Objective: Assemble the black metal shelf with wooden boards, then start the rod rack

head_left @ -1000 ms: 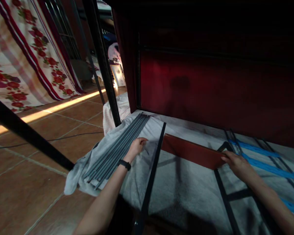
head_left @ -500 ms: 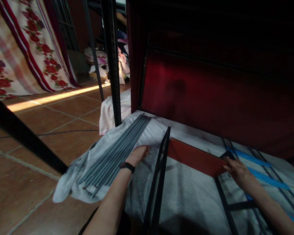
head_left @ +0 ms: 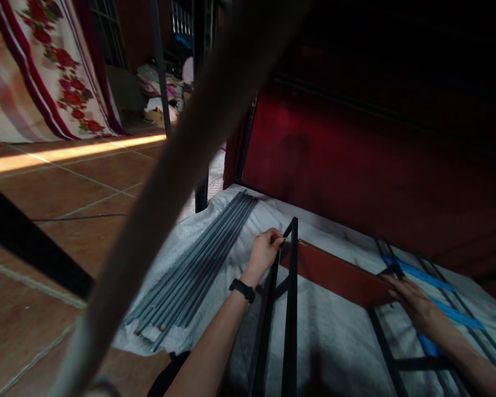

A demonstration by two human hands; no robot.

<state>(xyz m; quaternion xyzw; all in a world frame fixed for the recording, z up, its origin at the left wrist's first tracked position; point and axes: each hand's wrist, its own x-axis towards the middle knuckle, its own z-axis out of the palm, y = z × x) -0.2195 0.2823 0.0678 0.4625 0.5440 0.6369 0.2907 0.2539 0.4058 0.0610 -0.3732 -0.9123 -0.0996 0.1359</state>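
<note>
Pinching a tiny pale thing in the left hand by the far end of the left black frame, can't tell what. Gripping the brown board, sitting between that and the right black frame, by its right end in the right hand.

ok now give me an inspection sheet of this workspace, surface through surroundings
Surface: pale cloth, rumpled
Pieces: reddish-brown board between left black frame and right black frame
Clutter: grey rods at left; blue strips at right
Left hand: fingertips close together by the left black frame; anything pinched too small to identify
Right hand: holds the board's right end
Cables: thin dark cable on tiled floor
Surroundings: dark red panel behind, floral curtain far left, blurred pole across view
</note>
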